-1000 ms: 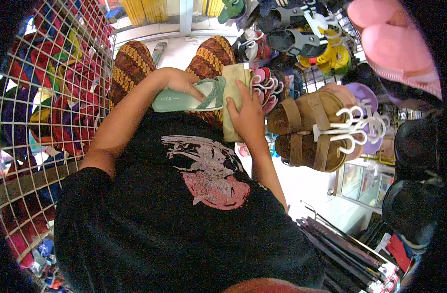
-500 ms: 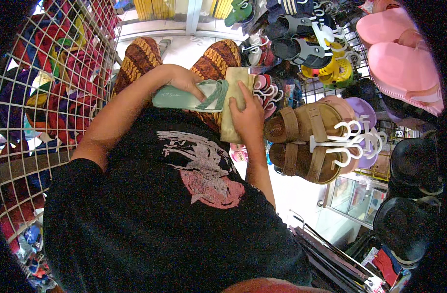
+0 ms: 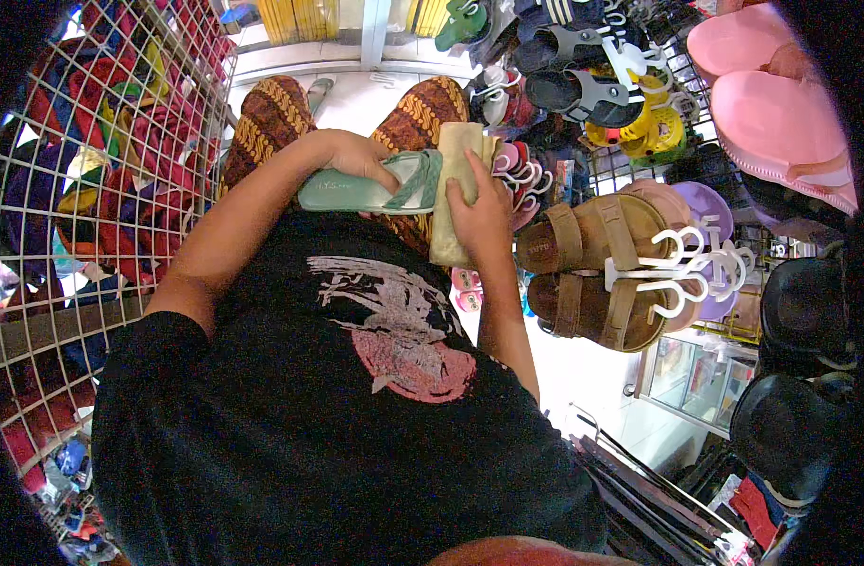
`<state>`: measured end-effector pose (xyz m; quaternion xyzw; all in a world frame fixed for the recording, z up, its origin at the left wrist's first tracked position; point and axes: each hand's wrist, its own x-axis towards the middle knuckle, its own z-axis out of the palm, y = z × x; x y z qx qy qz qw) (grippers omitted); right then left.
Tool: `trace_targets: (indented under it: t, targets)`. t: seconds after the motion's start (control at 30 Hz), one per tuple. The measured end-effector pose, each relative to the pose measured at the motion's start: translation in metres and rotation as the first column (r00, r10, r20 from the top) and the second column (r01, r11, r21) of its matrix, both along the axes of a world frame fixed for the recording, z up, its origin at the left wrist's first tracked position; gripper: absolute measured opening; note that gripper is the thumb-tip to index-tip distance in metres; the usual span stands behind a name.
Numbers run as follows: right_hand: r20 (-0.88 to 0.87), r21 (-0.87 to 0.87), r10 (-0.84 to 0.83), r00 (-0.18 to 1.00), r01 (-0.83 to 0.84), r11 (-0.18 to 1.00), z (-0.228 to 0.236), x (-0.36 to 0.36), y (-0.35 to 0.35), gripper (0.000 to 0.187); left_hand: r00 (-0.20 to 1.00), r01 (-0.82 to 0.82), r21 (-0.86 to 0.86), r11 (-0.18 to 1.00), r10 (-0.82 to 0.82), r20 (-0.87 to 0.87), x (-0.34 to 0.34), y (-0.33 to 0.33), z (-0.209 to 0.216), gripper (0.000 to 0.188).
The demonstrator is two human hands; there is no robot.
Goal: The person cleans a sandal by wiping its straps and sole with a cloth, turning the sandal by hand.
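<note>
I look down over my black printed shirt. My left hand (image 3: 352, 156) grips a pale green flip-flop sandal (image 3: 356, 191) by its heel end, held level in front of my waist. My right hand (image 3: 481, 209) presses a folded beige cloth (image 3: 453, 174) against the sandal's toe end and strap. Below the sandal show my legs in brown patterned trousers (image 3: 267, 118).
A white wire grid rack (image 3: 83, 189) with coloured goods stands at my left. At my right hang brown strap sandals (image 3: 592, 274) on white hangers, pink slippers (image 3: 771, 123), purple ones and black shoes (image 3: 800, 311). More footwear hangs ahead on the right. Pale floor lies below.
My hands and the green sandal stay together; the cloth in my right hand has shifted slightly along the sandal's toe end. The view has tilted a little.
</note>
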<state>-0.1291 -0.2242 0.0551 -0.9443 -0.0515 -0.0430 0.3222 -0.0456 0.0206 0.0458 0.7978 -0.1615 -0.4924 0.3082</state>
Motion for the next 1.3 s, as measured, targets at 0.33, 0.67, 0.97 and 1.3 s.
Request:
trace_targets:
  t: [0.33,0.67,0.97,1.3]
  targets:
    - [-0.138,0.041,0.187,0.973,-0.183,0.982,0.014,-0.018,-0.019,0.052,0.982,-0.077,-0.187,0.979,0.042,-0.184,-0.003,0.001,-0.003,0.049]
    - [-0.216,0.071,0.361,0.907,-0.354,0.932,0.018,-0.007,-0.038,0.058,1.0,0.007,-0.134,0.991,-0.005,0.014,0.0,0.006,-0.011,0.058]
    - [-0.192,0.036,0.089,0.977,-0.083,0.996,0.017,0.007,-0.008,0.044,0.998,-0.068,-0.198,0.978,0.066,-0.015,0.004,0.01,-0.024,0.052]
    - [-0.058,-0.111,0.009,0.998,-0.015,0.994,-0.015,-0.003,-0.013,0.067,0.999,-0.021,-0.233,0.972,0.026,0.019,0.002,0.005,-0.015,0.049]
